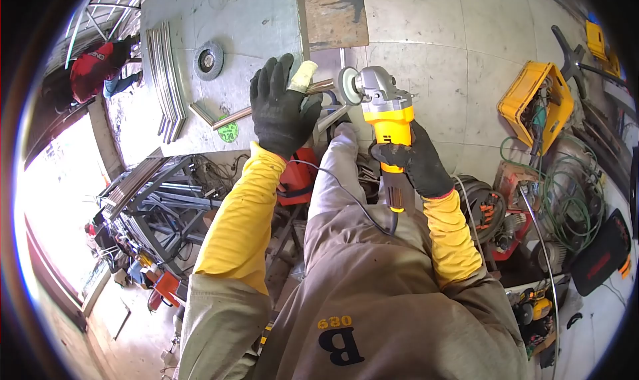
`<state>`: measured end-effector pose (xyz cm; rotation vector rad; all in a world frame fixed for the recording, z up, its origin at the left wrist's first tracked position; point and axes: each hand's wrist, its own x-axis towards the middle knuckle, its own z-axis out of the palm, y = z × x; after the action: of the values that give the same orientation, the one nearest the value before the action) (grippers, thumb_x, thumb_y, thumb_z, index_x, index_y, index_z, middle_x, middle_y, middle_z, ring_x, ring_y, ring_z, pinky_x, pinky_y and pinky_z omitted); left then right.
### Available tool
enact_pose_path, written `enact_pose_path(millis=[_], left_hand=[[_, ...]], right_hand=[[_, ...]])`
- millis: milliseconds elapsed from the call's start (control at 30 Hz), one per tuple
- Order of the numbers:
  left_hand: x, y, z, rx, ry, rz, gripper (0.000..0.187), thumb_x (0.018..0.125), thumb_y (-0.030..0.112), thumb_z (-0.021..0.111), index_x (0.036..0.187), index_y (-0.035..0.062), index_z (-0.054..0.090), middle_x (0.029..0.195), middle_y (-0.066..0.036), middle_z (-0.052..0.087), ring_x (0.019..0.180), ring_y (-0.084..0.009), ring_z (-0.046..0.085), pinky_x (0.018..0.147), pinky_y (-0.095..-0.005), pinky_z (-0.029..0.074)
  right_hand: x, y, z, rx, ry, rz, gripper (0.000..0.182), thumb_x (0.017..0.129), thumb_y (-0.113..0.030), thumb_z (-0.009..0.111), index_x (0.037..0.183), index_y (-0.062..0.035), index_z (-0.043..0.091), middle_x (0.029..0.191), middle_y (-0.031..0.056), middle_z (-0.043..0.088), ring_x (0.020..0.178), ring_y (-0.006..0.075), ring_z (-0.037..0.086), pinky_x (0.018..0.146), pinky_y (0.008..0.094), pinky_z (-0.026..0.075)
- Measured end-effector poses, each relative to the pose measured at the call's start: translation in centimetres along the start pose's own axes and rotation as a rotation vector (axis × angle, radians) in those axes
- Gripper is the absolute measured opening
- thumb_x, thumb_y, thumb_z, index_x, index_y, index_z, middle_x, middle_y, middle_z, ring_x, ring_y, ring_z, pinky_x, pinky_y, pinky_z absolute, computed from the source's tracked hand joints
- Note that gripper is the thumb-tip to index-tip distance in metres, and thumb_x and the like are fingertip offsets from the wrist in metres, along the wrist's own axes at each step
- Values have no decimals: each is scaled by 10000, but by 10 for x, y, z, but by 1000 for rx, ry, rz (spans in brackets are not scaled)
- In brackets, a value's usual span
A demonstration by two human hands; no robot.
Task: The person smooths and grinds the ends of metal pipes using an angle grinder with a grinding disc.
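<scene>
My right hand [418, 161], in a black glove, is wrapped round the yellow and grey body of an angle grinder [389, 123]. The grinder's head points away from me, with a pale round disc [349, 85] at its left side. Its cord hangs from the back end. My left hand [276, 107], also gloved in black, is stretched out flat over a bent metal bar [233, 116] at the table's edge. Pale material covers what looks like its index finger [303, 77]. Whether the palm presses on the bar is hidden.
On the metal table [266, 20] lie a flap disc [208, 60], several bent metal bars [164, 80] and a green sticker [227, 131]. A yellow crate [566, 103] and coiled green hose [566, 200] are at right. Metal frames [166, 207] stand at left. Another person [93, 72] is at far left.
</scene>
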<state>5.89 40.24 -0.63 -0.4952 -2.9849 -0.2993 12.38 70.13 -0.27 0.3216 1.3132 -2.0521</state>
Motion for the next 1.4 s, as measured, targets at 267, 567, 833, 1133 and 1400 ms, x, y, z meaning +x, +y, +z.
enact_pose_path(millis=[267,567,833,1133,1400], left_hand=[[-2,-2,1,-15,-3,14,707,887,359,845,1544,188,650,1611,-176,545,1504,-472,480,1271,-636,349],[-2,-6,3,-29,13,46,718,888,362,830,1556,177,642,1606,-194,532,1483,-487,479,1252,-645,351],[1,1,-2,-3,34,57,641,918,287,799,1522,111,679,1585,-216,589,1468,-481,538,1233,-609,413],[0,-4,2,-38,39,54,677,904,359,814,1530,147,668,1593,-201,552,1476,-489,492,1254,-639,355],[0,0,-3,-46,-23,0,681,885,334,837,1527,179,669,1612,-204,543,1494,-499,478,1267,-653,344]], right_hand=[[1,13,7,108,-25,29,530,975,-223,868,1420,-51,638,1133,28,724,974,129,716,888,336,611],[9,36,1,181,-43,42,432,994,-207,853,1346,-35,671,1046,32,741,923,147,729,852,338,618],[12,42,8,295,-100,-14,514,995,-116,850,1430,-39,588,998,79,732,836,176,722,758,351,619],[16,49,-8,189,-74,50,506,976,-177,856,1408,-42,629,1051,51,742,907,163,746,820,352,628],[16,1,-43,-259,-115,-89,622,909,-98,912,1466,-43,641,1167,36,740,1016,133,708,921,334,602]])
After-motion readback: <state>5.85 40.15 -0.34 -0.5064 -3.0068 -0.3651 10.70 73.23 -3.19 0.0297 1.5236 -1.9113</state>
